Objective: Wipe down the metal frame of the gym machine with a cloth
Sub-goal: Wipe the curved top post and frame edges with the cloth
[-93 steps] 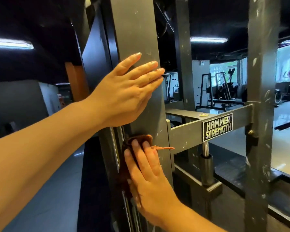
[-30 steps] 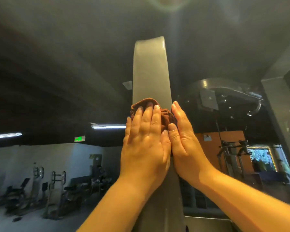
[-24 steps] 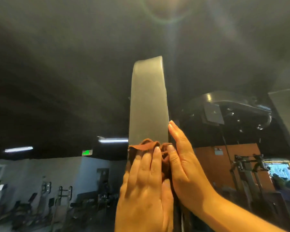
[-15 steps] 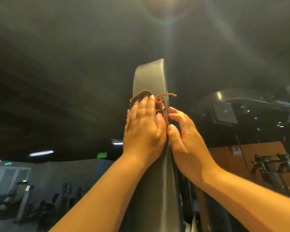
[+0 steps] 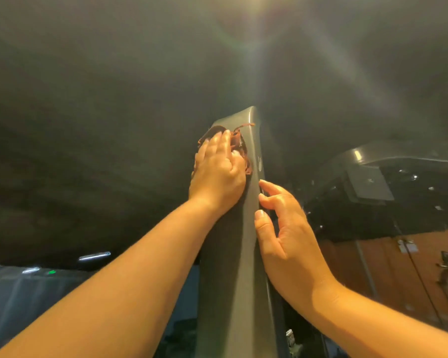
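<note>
Since half a second ago our right hand (image 5: pixel 285 236) has dropped away from the cloth (image 5: pixel 241 148) and sits lower along the post, while our left hand (image 5: pixel 217 171) has carried the cloth nearer the post's upper end.

We see the metal frame (image 5: pixel 233 280) as a flat-faced grey post, smooth and matt, with softly rounded corners and a curved cap. Its long axis runs upright from the bottom of the view toward the ceiling (image 5: pixel 114 73), leaning slightly to the right at its tip. The cloth is rust-brown, soft and crumpled, with a loose thread trailing off its top edge; it lies on the front face just below the cap, toward the left edge.

Our left fingers (image 5: pixel 219 143) are straight and pressed together, flat on the cloth and holding it against the metal. Our right fingers are loosely spread and half bent beside the right edge, pinching nothing; the thumb (image 5: pixel 261 223) rests on that edge, and we cannot tell whether the other fingertips touch it.

Only a short strip of bare face shows above the cloth, a long stretch below it. Left of the post is open air; to the right hangs a dark curved machine arm (image 5: pixel 398 157), well apart.
</note>
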`<act>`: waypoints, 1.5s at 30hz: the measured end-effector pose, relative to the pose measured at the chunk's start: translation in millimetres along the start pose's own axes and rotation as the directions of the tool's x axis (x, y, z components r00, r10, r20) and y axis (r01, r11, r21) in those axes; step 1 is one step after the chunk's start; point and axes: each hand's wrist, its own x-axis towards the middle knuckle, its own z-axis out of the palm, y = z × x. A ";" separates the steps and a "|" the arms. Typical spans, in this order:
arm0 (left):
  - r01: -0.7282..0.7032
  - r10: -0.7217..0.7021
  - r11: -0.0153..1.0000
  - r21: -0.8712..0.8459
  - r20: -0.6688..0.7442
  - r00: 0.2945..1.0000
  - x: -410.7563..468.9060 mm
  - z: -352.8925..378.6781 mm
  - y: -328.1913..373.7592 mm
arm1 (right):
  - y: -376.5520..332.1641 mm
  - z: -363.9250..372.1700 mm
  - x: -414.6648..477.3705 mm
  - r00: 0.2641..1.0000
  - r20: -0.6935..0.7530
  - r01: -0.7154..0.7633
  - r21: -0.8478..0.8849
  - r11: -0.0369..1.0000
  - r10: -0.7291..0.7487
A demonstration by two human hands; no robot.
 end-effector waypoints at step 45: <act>-0.121 0.095 0.956 -0.269 -0.109 0.990 -41.5 12.4 15.1 | 11.2 -2.9 17.9 0.999 0.039 -0.052 0.473 0.880 0.039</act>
